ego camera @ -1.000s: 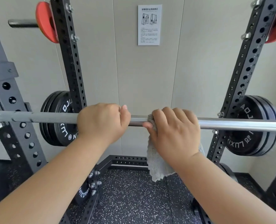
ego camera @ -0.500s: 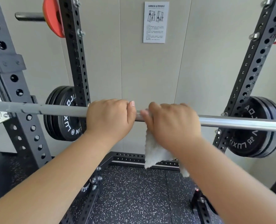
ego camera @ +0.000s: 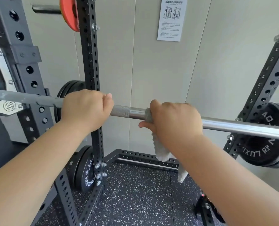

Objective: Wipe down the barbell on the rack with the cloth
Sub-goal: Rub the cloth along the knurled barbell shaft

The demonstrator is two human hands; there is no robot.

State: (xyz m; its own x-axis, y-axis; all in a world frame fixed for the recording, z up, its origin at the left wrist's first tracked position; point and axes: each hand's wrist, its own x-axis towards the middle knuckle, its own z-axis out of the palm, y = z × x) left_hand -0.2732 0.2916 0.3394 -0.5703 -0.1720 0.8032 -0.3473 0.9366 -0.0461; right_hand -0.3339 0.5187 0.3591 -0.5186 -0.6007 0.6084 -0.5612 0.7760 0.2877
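Chrome steel crosses the head view: the barbell (ego camera: 233,126) lies level on the rack (ego camera: 91,62), running from the hook at the left to the frame's right edge. The left hand (ego camera: 86,110) is wrapped over the bar from above, knuckles up and fingers curled round it, just left of the knurled patch. Its forearm reaches up from the lower left corner.

The right hand (ego camera: 174,121) sits further right along the bar, apart from the left, with bare shaft between them. Palm down, it clamps the cloth (ego camera: 160,149) against the bar, and the thumb pokes out beneath the shaft. The pale grey cloth is bunched round the bar at the hand's inner edge and hangs below the wrist. A second tail shows lower, seemingly the same cloth, though the forearm hides the join.

Black weight plates (ego camera: 262,144) hang by the right upright, a red plate (ego camera: 69,13) sits at top left, and a paper notice (ego camera: 171,18) is fixed to the wall.
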